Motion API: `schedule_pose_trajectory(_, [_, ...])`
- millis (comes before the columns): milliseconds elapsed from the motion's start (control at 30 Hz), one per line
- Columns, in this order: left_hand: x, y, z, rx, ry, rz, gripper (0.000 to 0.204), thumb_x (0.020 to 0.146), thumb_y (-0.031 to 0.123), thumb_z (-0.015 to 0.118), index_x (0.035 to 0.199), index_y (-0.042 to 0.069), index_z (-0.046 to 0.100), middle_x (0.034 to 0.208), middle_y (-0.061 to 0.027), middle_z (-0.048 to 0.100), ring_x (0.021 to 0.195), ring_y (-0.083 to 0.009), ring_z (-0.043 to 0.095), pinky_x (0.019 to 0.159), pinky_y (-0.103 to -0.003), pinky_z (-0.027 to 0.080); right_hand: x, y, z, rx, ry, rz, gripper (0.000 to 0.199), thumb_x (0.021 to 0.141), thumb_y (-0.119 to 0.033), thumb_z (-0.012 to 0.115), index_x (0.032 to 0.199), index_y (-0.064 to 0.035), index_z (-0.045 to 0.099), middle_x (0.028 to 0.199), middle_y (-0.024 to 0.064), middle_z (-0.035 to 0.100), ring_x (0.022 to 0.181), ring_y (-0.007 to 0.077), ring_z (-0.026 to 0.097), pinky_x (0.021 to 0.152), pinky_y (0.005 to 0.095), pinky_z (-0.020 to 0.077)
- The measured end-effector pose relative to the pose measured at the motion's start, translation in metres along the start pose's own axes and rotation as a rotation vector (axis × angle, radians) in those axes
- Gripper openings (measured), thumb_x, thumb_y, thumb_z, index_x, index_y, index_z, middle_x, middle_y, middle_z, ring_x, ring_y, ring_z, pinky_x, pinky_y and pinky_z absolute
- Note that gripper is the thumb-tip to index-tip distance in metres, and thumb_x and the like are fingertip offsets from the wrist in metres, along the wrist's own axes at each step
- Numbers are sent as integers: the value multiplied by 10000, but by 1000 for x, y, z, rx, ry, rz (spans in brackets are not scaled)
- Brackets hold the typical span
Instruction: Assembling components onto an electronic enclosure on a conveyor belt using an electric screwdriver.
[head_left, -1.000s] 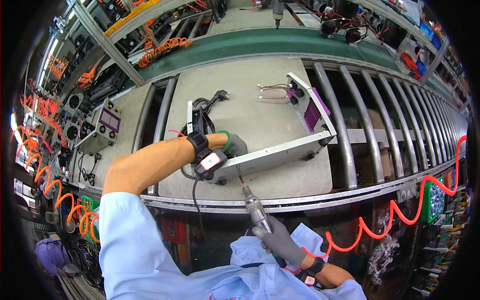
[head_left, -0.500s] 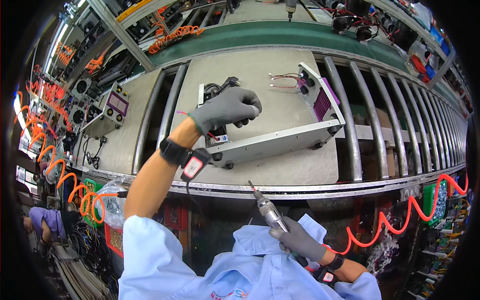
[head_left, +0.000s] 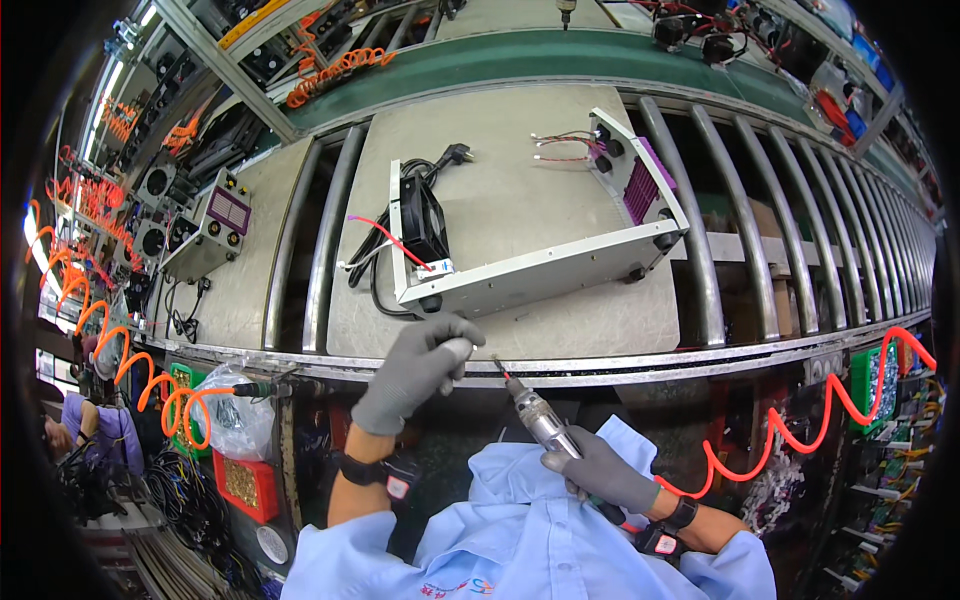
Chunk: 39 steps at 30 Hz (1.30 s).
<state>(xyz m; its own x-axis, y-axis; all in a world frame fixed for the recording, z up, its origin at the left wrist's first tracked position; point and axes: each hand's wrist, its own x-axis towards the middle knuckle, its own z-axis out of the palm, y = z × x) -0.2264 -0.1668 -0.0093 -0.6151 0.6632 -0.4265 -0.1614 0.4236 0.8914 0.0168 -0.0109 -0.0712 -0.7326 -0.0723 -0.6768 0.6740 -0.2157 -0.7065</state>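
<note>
My right hand (head_left: pixel 612 474), in a grey glove, is wrapped round a pneumatic screwdriver (head_left: pixel 541 418), its bit pointing up and left at the bench's front rail. Close to that bit, my gloved left hand (head_left: pixel 425 368) is pinched closed. A tiny pale speck shows at its fingertips, too small to name. Beyond both hands lies an open metal chassis (head_left: pixel 545 275) on the work board (head_left: pixel 490 130). At its left end stand a black fan (head_left: pixel 425 215) and a red wire; its right end panel carries a purple grille (head_left: pixel 643 188) and thin loose wires.
Metal rollers (head_left: pixel 752 225) run off to the right. Another chassis (head_left: pixel 212 232) with a purple grille stands at left. A red bin (head_left: pixel 245 487) of small parts sits below it. Orange coiled hoses (head_left: pixel 800 445) hang on both sides. A person in purple (head_left: pixel 105 435) is at far left.
My left hand has come back from over the chassis to beside the screwdriver's bit, uncovering the fan and red wire. My right hand holds the screwdriver nearly where it was.
</note>
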Motion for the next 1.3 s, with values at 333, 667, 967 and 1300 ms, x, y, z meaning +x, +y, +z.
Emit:
schedule_pose_trajectory(333, [32, -86, 16, -318, 9, -202, 273, 996, 218, 560, 1061, -30, 654, 832, -38, 614, 626, -84, 572, 478, -199, 425, -14, -9, 2, -62, 58, 15, 521, 921, -416, 707, 1217, -39, 504, 813, 32, 545, 624, 83, 559, 534, 261, 482])
schedule_pose_trajectory(667, [47, -102, 29, -836, -227, -194, 287, 1015, 297, 611, 1060, 16, 569, 814, -8, 544, 653, -59, 508, 486, -160, 372, -15, -6, 2, -46, 114, -36, 371, 915, -283, 700, 1122, -48, 502, 725, 27, 550, 562, 95, 564, 492, 267, 463])
schedule_pose_trajectory(967, [49, -108, 29, -767, -233, 29, 352, 983, 317, 661, 1105, -2, 578, 796, -18, 564, 608, -82, 489, 532, -208, 386, -11, -14, -7, 61, -25, 18, 536, 918, -403, 701, 1253, -33, 505, 746, 29, 555, 576, 83, 554, 505, 251, 468])
schedule_pose_trajectory(1300, [52, -95, 49, -751, 64, -53, 313, 1020, 277, 609, 1123, -15, 570, 780, -17, 576, 592, -96, 502, 518, -232, 396, 1, -17, 6, 77, 73, -52, 440, 925, -345, 682, 1177, -33, 501, 719, 24, 548, 544, 86, 550, 470, 247, 456])
